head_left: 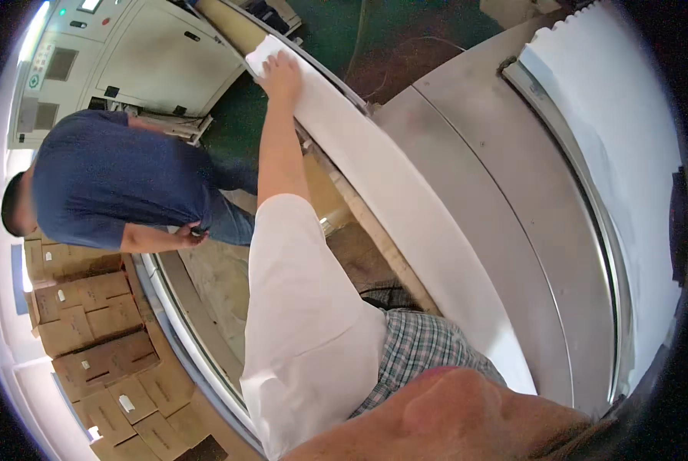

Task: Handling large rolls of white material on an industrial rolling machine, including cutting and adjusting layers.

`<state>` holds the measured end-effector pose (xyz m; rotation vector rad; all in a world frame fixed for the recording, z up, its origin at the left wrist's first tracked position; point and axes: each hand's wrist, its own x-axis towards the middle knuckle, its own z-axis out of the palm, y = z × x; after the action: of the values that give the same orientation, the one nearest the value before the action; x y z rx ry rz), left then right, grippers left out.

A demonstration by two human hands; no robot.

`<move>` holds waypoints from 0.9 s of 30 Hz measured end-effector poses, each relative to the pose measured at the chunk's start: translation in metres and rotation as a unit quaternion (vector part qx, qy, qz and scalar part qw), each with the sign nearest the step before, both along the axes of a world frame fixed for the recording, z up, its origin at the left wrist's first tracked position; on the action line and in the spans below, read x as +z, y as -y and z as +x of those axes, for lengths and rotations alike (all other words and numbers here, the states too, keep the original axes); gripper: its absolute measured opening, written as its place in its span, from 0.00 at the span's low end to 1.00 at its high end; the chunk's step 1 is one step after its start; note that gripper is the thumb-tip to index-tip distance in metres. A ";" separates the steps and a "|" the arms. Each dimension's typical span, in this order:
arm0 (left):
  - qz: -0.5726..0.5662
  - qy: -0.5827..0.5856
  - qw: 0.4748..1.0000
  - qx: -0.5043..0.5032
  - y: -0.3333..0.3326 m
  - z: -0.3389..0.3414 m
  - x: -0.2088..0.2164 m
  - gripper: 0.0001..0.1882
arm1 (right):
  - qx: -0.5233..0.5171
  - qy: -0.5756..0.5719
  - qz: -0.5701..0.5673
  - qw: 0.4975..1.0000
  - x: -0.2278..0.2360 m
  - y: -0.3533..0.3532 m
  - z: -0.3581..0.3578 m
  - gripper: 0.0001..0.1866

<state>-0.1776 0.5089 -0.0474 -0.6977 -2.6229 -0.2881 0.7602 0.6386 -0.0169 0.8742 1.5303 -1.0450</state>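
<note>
A long white strip (405, 173) of what looks like cloth or padding runs along a narrow ledge, from the upper middle down to the lower right. My left hand (281, 77) lies on its far end, arm stretched out, fingers a little apart on the white surface near the edge. Whether the fingertips pinch any of it is hard to make out. Out of sight is my right hand.
Right of the strip lies a wide grey metal surface (486, 177), with white sheeting (605, 131) beyond it. A person in a dark blue T-shirt (121, 180) stands at left, by a pale machine cabinet (160, 58). Stacked cardboard boxes (102, 338) fill the lower left.
</note>
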 end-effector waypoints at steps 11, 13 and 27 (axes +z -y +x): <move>-0.082 0.156 0.978 -0.113 -0.034 -0.054 0.008 0.26 | 0.006 0.080 0.023 0.997 0.010 0.007 -0.029 0.46; -0.086 0.156 0.968 -0.180 -0.031 0.030 0.040 0.20 | 0.001 0.084 0.019 0.996 0.013 0.002 -0.039 0.45; -0.298 0.265 0.684 -0.611 -0.046 0.243 0.072 0.28 | 0.024 0.045 -0.056 0.997 -0.011 -0.021 0.007 0.39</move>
<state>0.0654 0.5551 0.0250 -2.9289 -2.1622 0.0694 0.7671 0.6594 -0.0281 0.7921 1.3978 -1.0339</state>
